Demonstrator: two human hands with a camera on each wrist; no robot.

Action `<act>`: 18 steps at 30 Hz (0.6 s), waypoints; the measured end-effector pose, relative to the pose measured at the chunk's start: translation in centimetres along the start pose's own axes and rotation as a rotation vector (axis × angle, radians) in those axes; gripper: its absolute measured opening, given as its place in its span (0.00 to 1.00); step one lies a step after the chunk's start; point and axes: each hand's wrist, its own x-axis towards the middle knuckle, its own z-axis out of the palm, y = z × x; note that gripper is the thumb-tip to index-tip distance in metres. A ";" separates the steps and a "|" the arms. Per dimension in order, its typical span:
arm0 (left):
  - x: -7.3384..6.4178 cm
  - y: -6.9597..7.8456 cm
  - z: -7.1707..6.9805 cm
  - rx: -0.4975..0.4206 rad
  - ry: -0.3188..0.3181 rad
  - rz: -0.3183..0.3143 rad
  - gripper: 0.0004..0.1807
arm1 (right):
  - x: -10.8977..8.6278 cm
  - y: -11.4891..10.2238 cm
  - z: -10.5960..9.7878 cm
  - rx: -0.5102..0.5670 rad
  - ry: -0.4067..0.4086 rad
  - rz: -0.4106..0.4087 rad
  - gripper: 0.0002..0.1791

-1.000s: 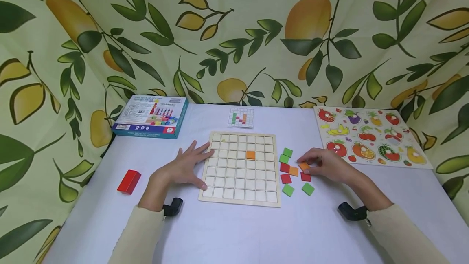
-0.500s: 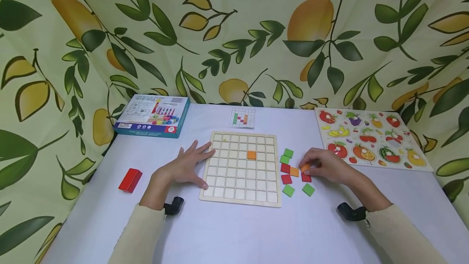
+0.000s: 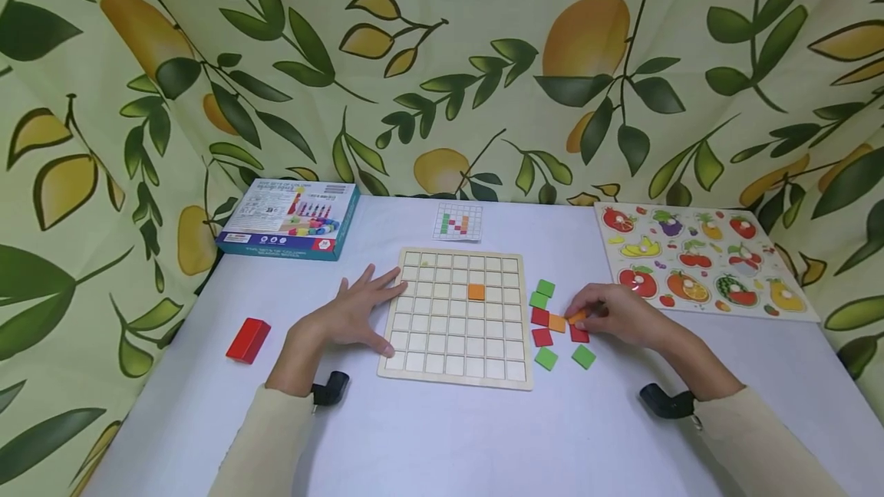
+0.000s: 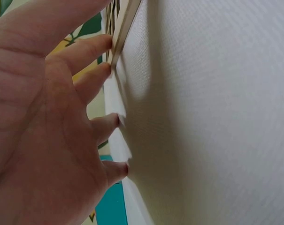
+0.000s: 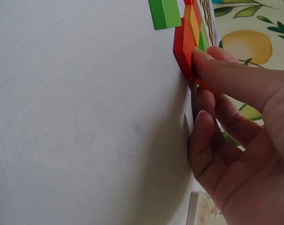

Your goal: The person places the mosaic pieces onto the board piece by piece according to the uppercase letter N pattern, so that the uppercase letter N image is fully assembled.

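My left hand lies with fingers spread, its thumb and some fingertips on the left edge of the wooden grid board. One orange tile sits in a cell of that board. To the board's right, my right hand pinches another orange tile between thumb and fingers, which partly cover it. Just below the pinch is a red tile, seen edge-on in the right wrist view. Loose around it lie an orange tile, red tiles and several green tiles.
A small card with a coloured grid pattern lies behind the board. At the back left is a picture box; a red block lies nearer me. A fruit puzzle board occupies the back right, beyond my right hand.
The head view has shifted slightly. Both hands keep nearly the same places, with the right fingers still at the orange tile.
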 end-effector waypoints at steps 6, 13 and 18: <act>0.1 0.0 0.0 0.008 -0.001 0.008 0.62 | -0.3 0.1 -0.2 0.012 0.023 0.037 0.11; 0.0 0.0 -0.1 0.009 0.004 0.005 0.62 | -0.2 -0.4 -1.2 0.024 0.089 -0.045 0.14; 0.1 -0.1 0.1 0.003 0.002 0.010 0.62 | 0.2 -0.8 -1.0 0.058 0.104 -0.073 0.15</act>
